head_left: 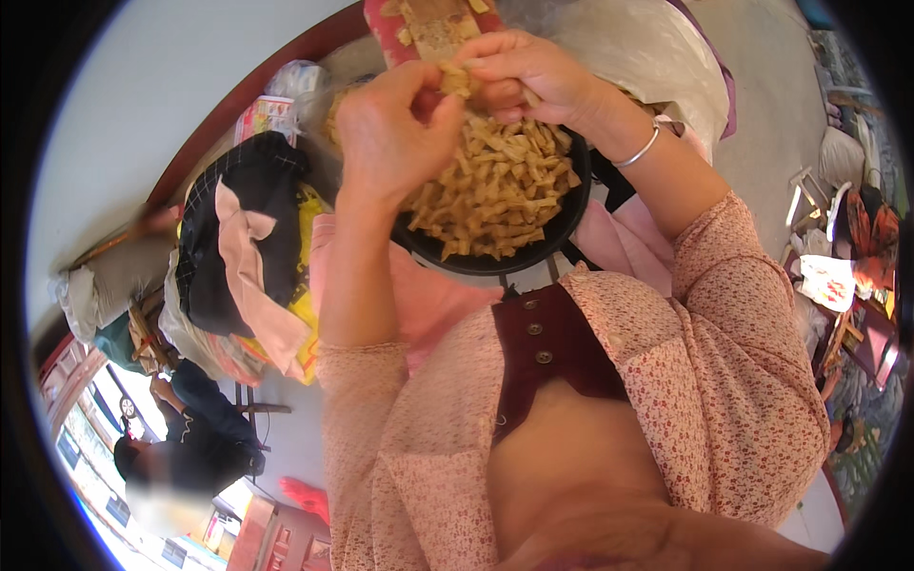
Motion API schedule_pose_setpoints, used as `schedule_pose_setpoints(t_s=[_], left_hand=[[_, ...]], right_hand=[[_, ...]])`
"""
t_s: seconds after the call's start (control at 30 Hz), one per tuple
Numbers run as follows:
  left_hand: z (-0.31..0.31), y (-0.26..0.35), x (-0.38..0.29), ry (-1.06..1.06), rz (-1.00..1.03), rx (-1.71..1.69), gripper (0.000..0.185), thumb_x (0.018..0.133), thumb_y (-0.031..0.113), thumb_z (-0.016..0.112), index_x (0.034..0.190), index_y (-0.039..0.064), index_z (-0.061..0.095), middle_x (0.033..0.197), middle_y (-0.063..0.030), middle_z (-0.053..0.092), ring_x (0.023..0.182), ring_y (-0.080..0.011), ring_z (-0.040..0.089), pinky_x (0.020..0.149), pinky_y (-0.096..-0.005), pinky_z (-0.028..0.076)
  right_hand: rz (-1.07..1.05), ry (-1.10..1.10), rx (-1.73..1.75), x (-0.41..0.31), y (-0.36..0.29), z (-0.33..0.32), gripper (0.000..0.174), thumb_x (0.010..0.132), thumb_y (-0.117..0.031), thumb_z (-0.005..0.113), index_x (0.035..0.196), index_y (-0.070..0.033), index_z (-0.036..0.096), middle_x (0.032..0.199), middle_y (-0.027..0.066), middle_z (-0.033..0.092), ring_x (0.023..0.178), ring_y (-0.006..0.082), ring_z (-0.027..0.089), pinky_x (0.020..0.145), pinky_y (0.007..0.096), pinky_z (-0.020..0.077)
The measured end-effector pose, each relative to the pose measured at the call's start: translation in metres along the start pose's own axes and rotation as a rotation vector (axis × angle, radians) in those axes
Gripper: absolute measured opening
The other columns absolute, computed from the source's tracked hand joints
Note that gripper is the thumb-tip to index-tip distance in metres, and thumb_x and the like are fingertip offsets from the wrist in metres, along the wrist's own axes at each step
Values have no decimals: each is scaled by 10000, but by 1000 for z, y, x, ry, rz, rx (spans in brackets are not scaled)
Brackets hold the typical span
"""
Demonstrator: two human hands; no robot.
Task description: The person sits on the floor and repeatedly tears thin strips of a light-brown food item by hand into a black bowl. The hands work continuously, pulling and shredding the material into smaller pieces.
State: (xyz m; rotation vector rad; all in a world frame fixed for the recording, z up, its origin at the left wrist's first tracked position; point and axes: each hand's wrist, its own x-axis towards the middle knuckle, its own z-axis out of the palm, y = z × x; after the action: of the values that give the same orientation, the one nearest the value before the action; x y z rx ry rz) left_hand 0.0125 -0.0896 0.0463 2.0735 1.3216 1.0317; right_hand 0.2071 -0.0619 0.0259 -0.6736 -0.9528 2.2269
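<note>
Both hands are raised over the far edge of a round black pan (493, 268). Between their fingertips is a small yellowish strip (455, 80), which looks like tofu skin. My left hand (396, 135) pinches it from the left with thumb and forefinger. My right hand (546, 82), with a silver bangle at the wrist, grips it from the right. A second pale strip end (530, 96) sticks out among the right hand's lower fingers. Beneath the hands, the pan holds a heap of short knotted strips (500, 193) of the same colour. My left hand hides part of the heap.
Beyond the hands lies a worn wooden board (437, 28) with scraps, over red cloth (385, 32). A large clear plastic bag (635, 50) stands at the right. Dark clothing (250, 264) is piled at the left. Another person (186, 450) is at lower left.
</note>
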Motion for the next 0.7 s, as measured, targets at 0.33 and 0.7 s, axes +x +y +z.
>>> schedule_pose_setpoints(t_s=[0.33, 0.7], left_hand=[[-1, -7, 2, -258, -372, -510, 237, 830, 213, 726, 698, 34, 643, 535, -11, 546, 433, -113, 443, 433, -254, 347], [-14, 4, -9, -406, -332, -1629, 270, 926, 179, 535, 678, 99, 462, 461, 60, 319, 325, -47, 267, 337, -202, 287]], right_hand=[[-110, 57, -194, -6, 2, 13, 217, 966, -291, 541, 955, -79, 585, 559, -75, 361, 466, 27, 302, 432, 211, 283], [-382, -139, -654, -30, -33, 6, 122, 916, -138, 616, 920, -19, 643, 665, -24, 575, 576, 37, 498, 496, 192, 387]])
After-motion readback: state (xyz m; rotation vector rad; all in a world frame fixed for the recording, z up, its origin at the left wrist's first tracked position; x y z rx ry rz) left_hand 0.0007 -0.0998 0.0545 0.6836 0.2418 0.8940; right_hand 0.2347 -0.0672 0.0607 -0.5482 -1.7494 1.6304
